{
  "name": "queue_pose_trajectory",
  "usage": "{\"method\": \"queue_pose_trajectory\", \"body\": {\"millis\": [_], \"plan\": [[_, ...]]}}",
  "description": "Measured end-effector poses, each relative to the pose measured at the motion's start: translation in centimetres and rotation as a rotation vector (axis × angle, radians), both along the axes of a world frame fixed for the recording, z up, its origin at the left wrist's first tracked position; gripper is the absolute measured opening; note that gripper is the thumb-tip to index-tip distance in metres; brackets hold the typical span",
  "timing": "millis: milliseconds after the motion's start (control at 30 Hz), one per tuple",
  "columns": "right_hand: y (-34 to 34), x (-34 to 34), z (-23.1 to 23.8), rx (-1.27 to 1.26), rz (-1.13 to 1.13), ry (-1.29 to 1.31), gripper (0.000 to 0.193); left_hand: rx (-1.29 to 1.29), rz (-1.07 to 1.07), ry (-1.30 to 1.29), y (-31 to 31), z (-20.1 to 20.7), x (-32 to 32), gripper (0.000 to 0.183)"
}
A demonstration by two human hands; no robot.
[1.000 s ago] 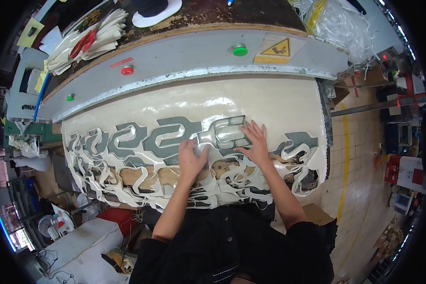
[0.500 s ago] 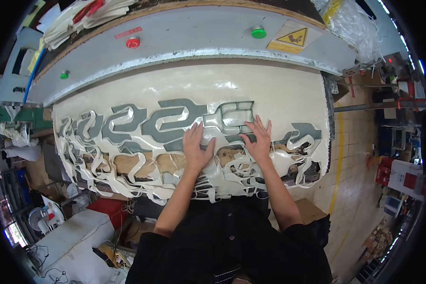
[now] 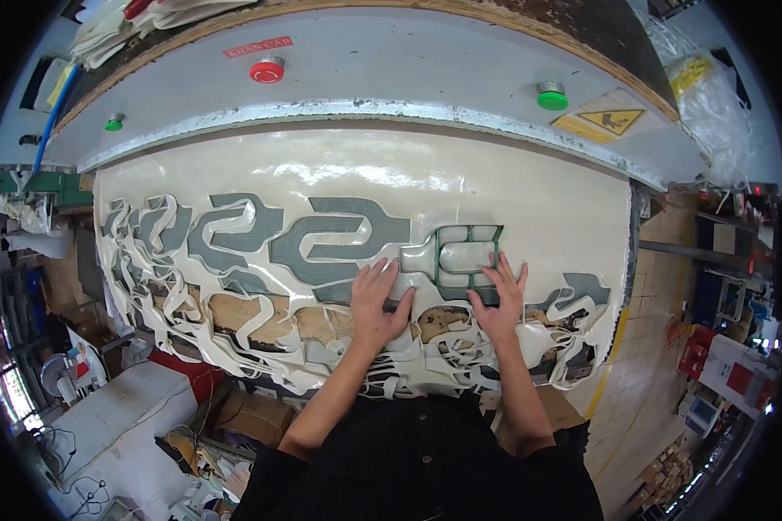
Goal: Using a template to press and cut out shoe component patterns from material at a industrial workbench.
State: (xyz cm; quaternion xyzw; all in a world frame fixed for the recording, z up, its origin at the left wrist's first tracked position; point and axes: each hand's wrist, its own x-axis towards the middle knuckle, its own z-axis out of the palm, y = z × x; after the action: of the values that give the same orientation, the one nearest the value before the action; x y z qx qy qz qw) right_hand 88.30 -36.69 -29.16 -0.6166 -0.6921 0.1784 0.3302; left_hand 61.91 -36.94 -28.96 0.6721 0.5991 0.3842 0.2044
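A cream sheet point(image 3: 513, 191) lies on the grey bed of a cutting press, with several curved shapes cut out of it so the grey shows through. A green metal cutting die point(image 3: 467, 258) rests on the sheet right of centre. My left hand point(image 3: 379, 300) lies flat on the sheet just left of and below the die, fingers spread. My right hand point(image 3: 499, 300) lies flat at the die's lower right edge, its fingertips touching the frame. Neither hand grips anything.
The press head point(image 3: 391, 74) spans the far side, with a red button point(image 3: 267, 70), two green buttons point(image 3: 552, 95) and a yellow warning sticker point(image 3: 617, 120). Cut scrap webbing point(image 3: 235, 339) hangs over the near edge. Boxes and a white cabinet point(image 3: 113, 425) stand lower left.
The view has moved nearer to the sheet. Both hands have shifted slightly and sit flat beside the green die; the right hand's fingers have closed in on its frame.
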Motion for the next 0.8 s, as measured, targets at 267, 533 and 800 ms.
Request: {"method": "queue_pose_trajectory", "body": {"millis": [267, 533, 800], "plan": [[1.9, -1.8, 4.4, 0.01, 0.014, -0.144, 0.052, -0.114, 0.023, -0.039, 2.9, 1.0, -0.7, 0.066], [7.5, -8.4, 4.8, -0.127, 0.522, -0.38, 0.034, -0.002, 0.094, -0.239, 2.3, -0.5, -0.8, 0.054], [7.8, -6.5, 9.8, 0.073, 0.478, -0.037, 0.019, -0.375, 0.006, -0.736, 2.6, 3.8, 1.0, 0.035]]}}
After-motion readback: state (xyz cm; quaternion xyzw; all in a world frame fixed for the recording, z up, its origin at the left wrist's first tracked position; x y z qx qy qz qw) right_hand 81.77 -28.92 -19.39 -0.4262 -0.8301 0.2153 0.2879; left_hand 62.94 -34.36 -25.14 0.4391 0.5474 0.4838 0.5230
